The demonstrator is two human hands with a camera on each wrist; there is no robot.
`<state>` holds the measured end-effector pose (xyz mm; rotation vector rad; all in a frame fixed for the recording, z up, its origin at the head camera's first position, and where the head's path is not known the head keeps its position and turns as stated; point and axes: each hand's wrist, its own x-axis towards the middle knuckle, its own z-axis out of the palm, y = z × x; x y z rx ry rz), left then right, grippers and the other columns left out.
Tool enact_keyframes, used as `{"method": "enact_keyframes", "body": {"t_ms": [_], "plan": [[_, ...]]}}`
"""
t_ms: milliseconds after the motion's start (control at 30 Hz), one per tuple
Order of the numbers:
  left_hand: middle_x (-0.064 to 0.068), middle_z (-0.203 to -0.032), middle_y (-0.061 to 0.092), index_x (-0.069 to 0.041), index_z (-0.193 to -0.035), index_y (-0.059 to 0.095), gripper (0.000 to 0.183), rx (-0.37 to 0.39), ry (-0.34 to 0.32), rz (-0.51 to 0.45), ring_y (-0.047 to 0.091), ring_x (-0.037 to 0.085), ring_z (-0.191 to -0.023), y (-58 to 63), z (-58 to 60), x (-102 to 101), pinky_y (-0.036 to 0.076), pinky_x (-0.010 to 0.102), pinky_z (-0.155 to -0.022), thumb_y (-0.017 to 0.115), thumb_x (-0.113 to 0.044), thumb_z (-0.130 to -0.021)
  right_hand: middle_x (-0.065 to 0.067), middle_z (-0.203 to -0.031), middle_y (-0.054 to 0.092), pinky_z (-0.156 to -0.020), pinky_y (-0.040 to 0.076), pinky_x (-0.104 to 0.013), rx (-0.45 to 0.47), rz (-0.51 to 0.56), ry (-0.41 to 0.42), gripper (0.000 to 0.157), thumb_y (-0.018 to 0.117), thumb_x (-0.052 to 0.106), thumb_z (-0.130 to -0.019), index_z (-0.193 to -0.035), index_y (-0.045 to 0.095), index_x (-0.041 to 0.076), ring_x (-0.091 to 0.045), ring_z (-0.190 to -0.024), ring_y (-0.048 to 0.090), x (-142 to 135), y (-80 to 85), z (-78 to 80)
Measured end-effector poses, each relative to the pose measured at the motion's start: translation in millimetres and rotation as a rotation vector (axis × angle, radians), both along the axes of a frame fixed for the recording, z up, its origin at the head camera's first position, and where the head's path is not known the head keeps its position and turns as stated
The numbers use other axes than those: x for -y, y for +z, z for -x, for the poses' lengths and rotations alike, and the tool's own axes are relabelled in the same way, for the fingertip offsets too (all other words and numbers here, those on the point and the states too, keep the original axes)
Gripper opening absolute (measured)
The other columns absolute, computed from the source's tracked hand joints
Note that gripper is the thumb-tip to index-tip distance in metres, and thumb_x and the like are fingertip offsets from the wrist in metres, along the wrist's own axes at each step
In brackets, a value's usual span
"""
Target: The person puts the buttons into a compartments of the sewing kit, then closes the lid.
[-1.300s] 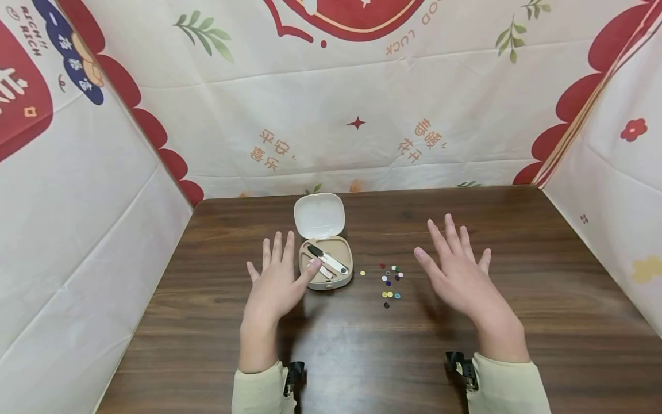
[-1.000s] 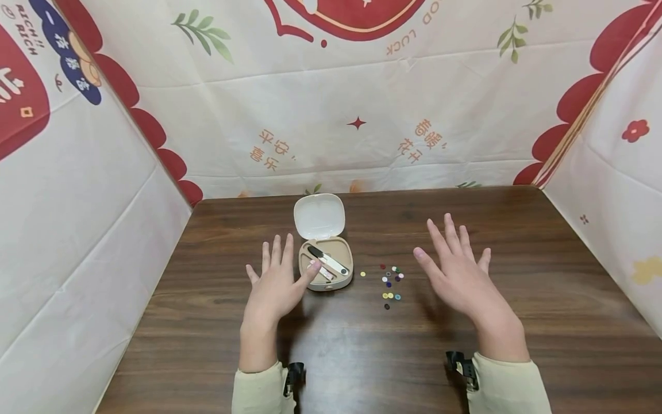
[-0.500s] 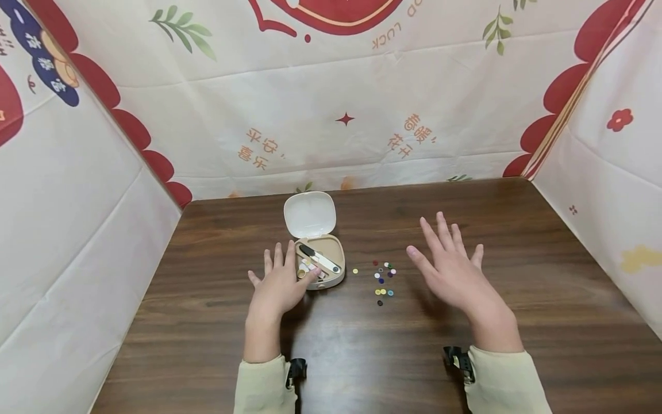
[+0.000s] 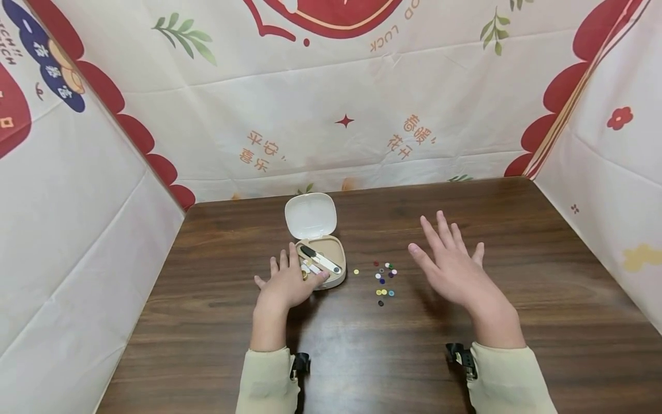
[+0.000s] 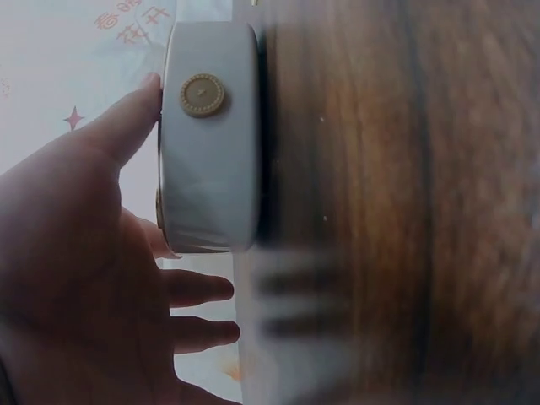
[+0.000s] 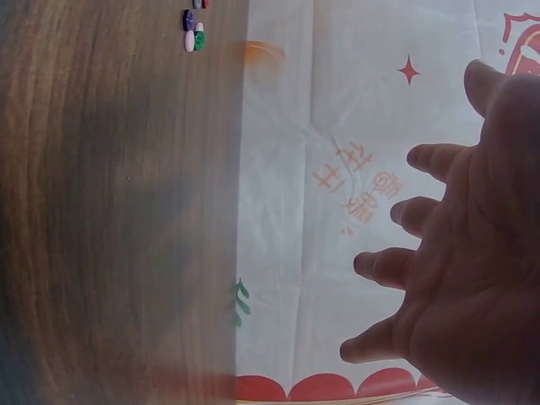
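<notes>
A small sewing box (image 4: 338, 280) stands with its white lid (image 4: 310, 216) raised. Inside lie a slim black-and-white tool (image 4: 320, 260) and small white and gold pieces, partly hidden by my left hand (image 4: 286, 288). That hand spreads its fingers over the box's left side, thumb across the near rim; whether it touches is hard to tell. In the left wrist view, the box front shows a round beaded catch (image 5: 202, 94) beside my thumb. My right hand (image 4: 457, 275) hovers above the table with straight, spread fingers, holding nothing. Several loose colored buttons (image 4: 384, 292) lie between the hands.
A single yellow button (image 4: 356, 272) lies apart, close to the box. The brown wooden table (image 4: 207, 322) ends at a printed white cloth (image 4: 310, 126) behind, with more cloth on the left and right sides.
My left hand has moved right and closer over the box, covering more of its left side. The right hand keeps its spread pose. The head view has shifted slightly.
</notes>
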<state>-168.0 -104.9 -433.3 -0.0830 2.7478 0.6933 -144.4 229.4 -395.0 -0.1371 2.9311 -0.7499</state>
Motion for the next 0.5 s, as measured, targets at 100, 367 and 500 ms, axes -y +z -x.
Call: {"method": "enact_keyframes", "body": {"t_ms": [100, 367, 500], "plan": [[0.018, -0.18, 0.008, -0.018, -0.173, -0.006, 0.127, 0.02, -0.01, -0.019, 0.003, 0.046, -0.167, -8.0, 5.3, 2, 0.0, 0.087, -0.119, 0.056, -0.088, -0.088, -0.008, -0.179, -0.02, -0.11, -0.012, -0.092, 0.009, -0.001, 0.003, 0.083, 0.026, 0.071, -0.109, -0.173, 0.001, 0.025, -0.055, -0.164, -0.006, 0, 1.6, 0.7], [0.018, -0.181, 0.002, -0.027, -0.17, -0.018, 0.146, 0.091, -0.001, -0.028, -0.004, 0.042, -0.167, -31.6, 19.6, 6, 0.0, 0.09, -0.116, 0.052, -0.105, -0.069, -0.01, -0.179, -0.019, -0.109, -0.012, -0.092, 0.02, 0.003, 0.014, 0.083, 0.027, 0.07, -0.109, -0.174, 0.003, 0.023, -0.055, -0.163, -0.004, 2, 2.5, -0.3], [0.016, -0.181, -0.003, -0.03, -0.169, -0.021, 0.141, 0.135, 0.021, -0.027, -0.009, 0.04, -0.167, -33.1, 20.9, 7, -0.003, 0.089, -0.116, 0.059, -0.098, -0.074, -0.01, -0.179, -0.019, -0.109, -0.011, -0.093, 0.028, -0.002, 0.019, 0.084, 0.027, 0.071, -0.109, -0.174, 0.005, 0.022, -0.055, -0.163, -0.004, 3, 2.0, -0.9]]}}
